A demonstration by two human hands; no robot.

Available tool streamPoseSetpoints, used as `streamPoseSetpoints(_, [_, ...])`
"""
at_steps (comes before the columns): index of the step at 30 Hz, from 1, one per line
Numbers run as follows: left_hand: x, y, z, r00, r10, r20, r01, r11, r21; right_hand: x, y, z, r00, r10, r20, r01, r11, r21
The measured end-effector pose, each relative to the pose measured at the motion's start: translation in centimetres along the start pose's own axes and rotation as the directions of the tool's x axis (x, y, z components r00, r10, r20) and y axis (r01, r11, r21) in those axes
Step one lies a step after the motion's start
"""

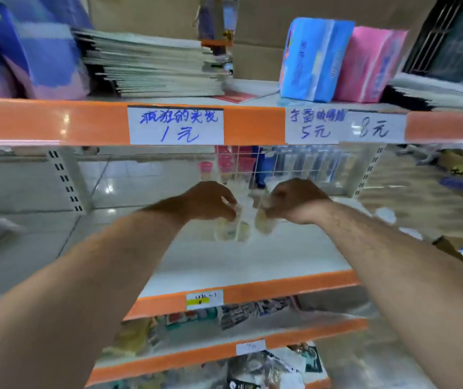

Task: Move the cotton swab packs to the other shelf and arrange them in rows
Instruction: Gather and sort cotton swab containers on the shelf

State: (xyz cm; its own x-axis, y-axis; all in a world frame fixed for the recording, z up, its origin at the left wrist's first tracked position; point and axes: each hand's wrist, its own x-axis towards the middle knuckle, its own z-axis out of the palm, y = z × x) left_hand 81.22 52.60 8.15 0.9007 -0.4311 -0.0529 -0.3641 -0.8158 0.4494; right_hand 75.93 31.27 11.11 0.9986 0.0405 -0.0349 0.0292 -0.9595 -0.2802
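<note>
Both my arms reach into the middle white shelf (252,262) with the orange front edge. My left hand (207,200) grips clear cotton swab packs (231,227) that hang below its fingers, just above the shelf board. My right hand (294,199) is closed on another clear cotton swab pack (264,223) right beside them. The packs look yellowish-white and blurred; how many each hand holds cannot be told. The two hands are almost touching.
The top shelf (42,122) carries a stack of booklets (154,66), a blue pack (308,60) and a pink pack (365,68). A wire grid (252,164) backs the middle shelf. Lower shelves (252,352) hold mixed goods. Cardboard boxes (435,197) stand at right.
</note>
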Motion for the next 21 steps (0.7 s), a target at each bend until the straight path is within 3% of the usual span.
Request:
streamPoseSetpoints(4, [-2.0, -2.9, -0.7, 0.985, -0.134, -0.104, 0.136, 0.991, 0.008, 2.8, -0.9, 1.0, 0.985, -0.173, -0.002, 0.173, 0.984, 0.029])
streamPoseSetpoints(8, [-2.9, -5.4, -0.6, 0.964, -0.203, -0.171, 0.213, 0.976, 0.041, 4.1, -1.7, 1.6, 0.966, -0.26, 0.019, 0.257, 0.962, 0.088])
streamPoseSetpoints(14, [0.7, -6.0, 0.8, 0.943, -0.172, -0.287, 0.191, 0.981, 0.041, 5.4, -0.8, 1.5, 0.975, -0.221, 0.004, 0.221, 0.975, 0.018])
streamPoseSetpoints(18, [3.9, -6.1, 2.2, 0.951, -0.117, -0.287, 0.133, 0.99, 0.039, 5.4, 0.3, 1.1, 0.984, -0.177, -0.016, 0.177, 0.984, 0.008])
streamPoseSetpoints(21, [6.1, -7.3, 3.1, 0.932, -0.176, -0.318, 0.192, 0.981, 0.019, 4.9, 0.9, 0.6, 0.992, -0.12, -0.031, 0.12, 0.993, 0.012])
